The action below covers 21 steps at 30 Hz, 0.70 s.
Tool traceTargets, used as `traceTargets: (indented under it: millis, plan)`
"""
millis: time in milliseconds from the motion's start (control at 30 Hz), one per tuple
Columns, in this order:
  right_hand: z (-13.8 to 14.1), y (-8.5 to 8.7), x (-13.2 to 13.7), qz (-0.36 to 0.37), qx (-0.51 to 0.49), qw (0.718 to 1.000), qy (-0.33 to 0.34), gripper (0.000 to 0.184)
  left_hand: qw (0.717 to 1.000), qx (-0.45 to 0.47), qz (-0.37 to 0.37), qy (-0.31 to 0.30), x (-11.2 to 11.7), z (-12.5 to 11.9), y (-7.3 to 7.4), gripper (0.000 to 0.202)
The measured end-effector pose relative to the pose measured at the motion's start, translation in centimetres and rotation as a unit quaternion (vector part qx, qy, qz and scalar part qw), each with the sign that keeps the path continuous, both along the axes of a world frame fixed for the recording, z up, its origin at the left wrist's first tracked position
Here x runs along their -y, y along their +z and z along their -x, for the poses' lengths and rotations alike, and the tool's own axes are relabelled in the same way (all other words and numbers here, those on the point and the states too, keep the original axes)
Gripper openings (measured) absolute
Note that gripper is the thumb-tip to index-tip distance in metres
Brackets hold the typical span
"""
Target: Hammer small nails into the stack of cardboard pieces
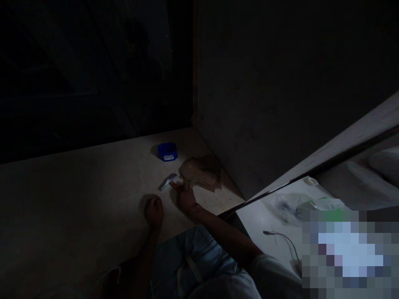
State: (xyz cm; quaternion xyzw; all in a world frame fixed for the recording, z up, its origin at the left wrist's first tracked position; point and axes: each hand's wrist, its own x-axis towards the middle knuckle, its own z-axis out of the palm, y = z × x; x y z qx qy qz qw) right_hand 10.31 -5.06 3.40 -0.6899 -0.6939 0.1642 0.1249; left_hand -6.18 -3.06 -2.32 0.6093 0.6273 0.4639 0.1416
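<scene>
Metal piece (167, 182) lies on a pale board (77, 187) at the outstretched fingertips of the right hand (186, 198); the dark hides whether they grip it. Left hand (153, 211) rests alongside, curled into a fist, with a blue box (167, 151) and brown cardboard (201, 172) beyond.

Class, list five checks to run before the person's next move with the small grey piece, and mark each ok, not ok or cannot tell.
1. Right hand reaches the grey piece: ok, fingers at its near end.
2. Grip on it closed: cannot tell, too dark.
3. Left hand clear of it: ok, fisted on the board, apart.
4. Blue container out of the way: ok, behind the piece.
5. Enough light: not ok, scene very dark.
</scene>
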Motion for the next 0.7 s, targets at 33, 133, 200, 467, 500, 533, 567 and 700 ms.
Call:
traceTargets:
  millis: [33, 133, 200, 467, 500, 533, 567, 700]
  plan:
    - [0.1, -0.1, 0.0, -0.002, -0.001, 1.0, -0.011, 0.045, 1.0, -0.003, 0.0, 0.002, 0.0, -0.1, 0.0, 0.025]
    - [-0.1, -0.1, 0.1, -0.017, -0.013, 0.999, -0.035, 0.04, 1.0, 0.006, 0.009, 0.002, 0.1, -0.2, 0.3, 0.023]
    - [-1.0, 0.0, 0.9, -0.038, -0.031, 0.998, -0.04, 0.037, 0.999, 0.028, 0.032, -0.002, 0.2, -0.2, 0.6, 0.023]
    - [-7.0, -1.7, 12.3, -0.123, -0.165, 0.979, 0.005, 0.023, 0.981, 0.122, 0.148, -0.037, 6.4, 0.3, 1.2, 0.029]
    - [-7.2, -2.4, 13.9, -0.119, -0.179, 0.977, 0.009, 0.024, 0.978, 0.128, 0.159, -0.036, 8.2, 0.3, 0.8, 0.03]
    - [-7.2, -3.1, 15.3, -0.111, -0.191, 0.975, 0.013, 0.024, 0.975, 0.13, 0.175, -0.039, 10.2, 0.3, 0.2, 0.03]
    - [-7.0, -3.8, 16.4, -0.099, -0.204, 0.974, 0.022, 0.024, 0.971, 0.12, 0.203, -0.049, 12.3, 0.3, -0.4, 0.029]
    - [-5.5, -6.6, 17.8, -0.037, -0.243, 0.968, 0.047, 0.024, 0.923, 0.036, 0.328, -0.198, 18.2, -0.3, -3.2, 0.028]
